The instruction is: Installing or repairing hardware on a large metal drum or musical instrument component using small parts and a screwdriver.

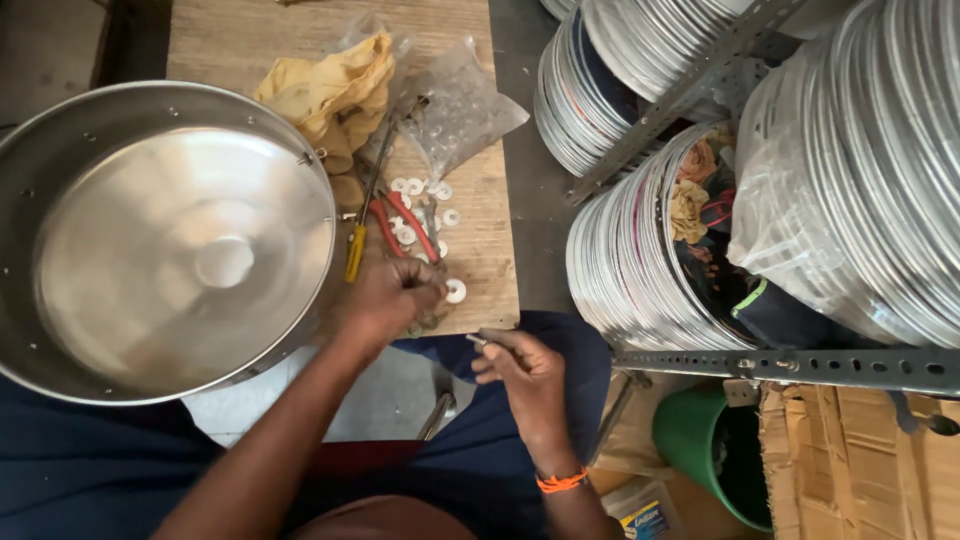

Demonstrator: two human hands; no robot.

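Note:
My left hand [390,300] rests on the near edge of a wooden board [480,250], fingers curled over small parts among several white washers [455,291]. Whether it holds one I cannot tell. My right hand [525,370], with an orange band at the wrist, hovers just off the board's edge and pinches a small metal screw [478,340]. A large shiny steel bowl [165,240] with holes along its rim lies on my lap at the left, touching my left forearm.
On the board lie red-handled pliers [400,225], a yellow-handled screwdriver [357,250], a yellow cloth [335,90] and a clear plastic bag [455,105]. Stacks of steel rims [640,250] fill a slotted metal rack [800,365] at right. A green bucket [700,440] and cardboard [860,460] sit below.

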